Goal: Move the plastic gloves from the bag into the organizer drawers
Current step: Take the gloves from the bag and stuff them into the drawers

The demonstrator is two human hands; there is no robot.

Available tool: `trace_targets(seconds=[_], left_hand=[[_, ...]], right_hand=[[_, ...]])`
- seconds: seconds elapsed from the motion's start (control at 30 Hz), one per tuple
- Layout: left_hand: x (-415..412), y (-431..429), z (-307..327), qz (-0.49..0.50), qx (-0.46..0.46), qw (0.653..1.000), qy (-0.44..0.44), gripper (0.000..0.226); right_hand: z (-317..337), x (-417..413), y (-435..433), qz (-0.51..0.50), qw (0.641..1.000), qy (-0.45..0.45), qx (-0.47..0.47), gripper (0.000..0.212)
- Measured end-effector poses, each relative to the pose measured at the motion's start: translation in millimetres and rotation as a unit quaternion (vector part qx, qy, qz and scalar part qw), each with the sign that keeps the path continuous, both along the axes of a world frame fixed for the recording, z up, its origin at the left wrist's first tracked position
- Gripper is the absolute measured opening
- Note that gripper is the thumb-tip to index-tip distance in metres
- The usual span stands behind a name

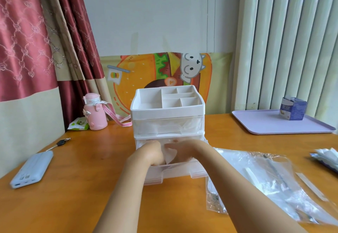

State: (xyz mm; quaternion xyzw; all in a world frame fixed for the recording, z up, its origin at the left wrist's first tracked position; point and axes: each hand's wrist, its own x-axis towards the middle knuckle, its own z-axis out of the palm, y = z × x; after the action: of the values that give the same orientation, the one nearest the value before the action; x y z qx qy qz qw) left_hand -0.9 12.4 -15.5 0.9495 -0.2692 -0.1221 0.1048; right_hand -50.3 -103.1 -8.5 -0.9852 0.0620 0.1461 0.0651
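Observation:
A white organizer point(167, 111) with a divided top tray stands mid-table. Its upper clear drawer point(168, 125) is closed and holds crumpled clear plastic. The lower drawer point(175, 171) is pulled out toward me. Both hands are inside it: my left hand point(151, 153) and my right hand point(184, 151) hold a folded wad of translucent plastic gloves point(170, 155) between them, fingers curled down into the drawer. A crinkled clear bag point(265, 179) with more plastic inside lies on the table to the right, under my right forearm.
A white power bank point(32, 168) and keys point(61, 143) lie left. At the back left stand a pink bottle point(94, 113) and a green packet point(78, 124). A lilac tray point(278, 123) with a blue box point(293, 108) is back right; white packets point(327, 157) far right.

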Motion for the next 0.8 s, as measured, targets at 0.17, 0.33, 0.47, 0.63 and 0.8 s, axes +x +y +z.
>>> trace_targets(seconds=[0.17, 0.33, 0.47, 0.63, 0.8], left_hand=[[4.4, -2.6, 0.7, -0.007, 0.007, 1.000, 0.011, 0.050], [4.3, -10.9, -1.7, -0.022, 0.017, 0.999, 0.017, 0.047], [2.4, -18.1, -2.4, -0.045, 0.048, 0.998, -0.005, 0.041], [4.7, -22.0, -6.3, -0.028, 0.050, 0.998, -0.001, 0.028], [3.7, -25.4, -8.1, -0.013, 0.054, 0.998, -0.003, 0.024]], right_hand=[[2.3, -4.3, -5.7, 0.009, 1.000, -0.016, 0.025, 0.080], [17.2, -19.2, -19.2, 0.031, 0.999, -0.031, 0.011, 0.059], [37.7, -44.0, -26.8, 0.046, 0.996, -0.054, 0.044, 0.035], [43.9, -70.4, -29.0, 0.038, 0.998, 0.010, 0.043, 0.049], [43.0, -63.9, -23.4, 0.056, 0.997, 0.055, -0.015, 0.065]])
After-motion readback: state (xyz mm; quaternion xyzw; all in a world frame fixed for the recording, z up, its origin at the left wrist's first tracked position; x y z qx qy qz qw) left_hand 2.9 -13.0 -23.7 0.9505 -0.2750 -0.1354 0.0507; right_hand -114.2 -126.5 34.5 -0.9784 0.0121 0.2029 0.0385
